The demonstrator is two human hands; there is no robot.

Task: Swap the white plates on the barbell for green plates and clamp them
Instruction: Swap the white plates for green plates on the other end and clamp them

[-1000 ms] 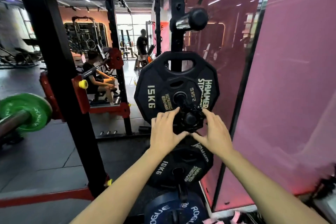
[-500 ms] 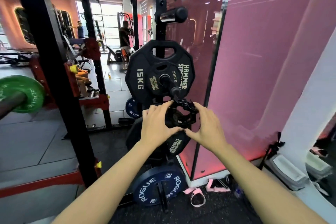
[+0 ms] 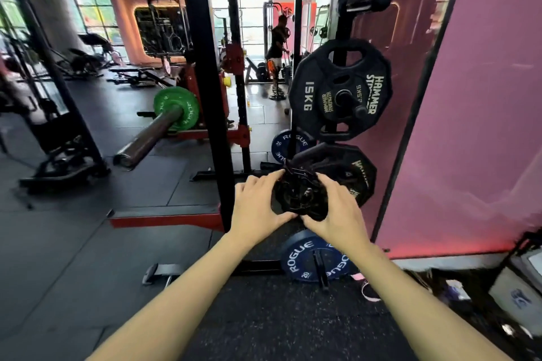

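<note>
Both hands, left hand (image 3: 255, 208) and right hand (image 3: 337, 211), grip a black plastic barbell clamp (image 3: 299, 195) between them, held in front of the black storage rack upright (image 3: 341, 23) with its black 15 kg iron plate (image 3: 308, 97). To the left, a round green bumper plate (image 3: 176, 107) sits on the steel barbell sleeve (image 3: 146, 138). Dark rubber gym flooring (image 3: 88, 243) covers the room; a pink glossy wall panel (image 3: 484, 126) stands on the right.

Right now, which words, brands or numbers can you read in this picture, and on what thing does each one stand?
"15KG", "HAMMER STRENGTH": big black plate on the rack.
"HAMMER STRENGTH", "2.5KG": small black plate in front of it.
"ROGUE", "20": blue plate on the floor.
"ROGUE": green plate on the barbell.
Lower black plate: lettering partly hidden, unreadable.
</note>
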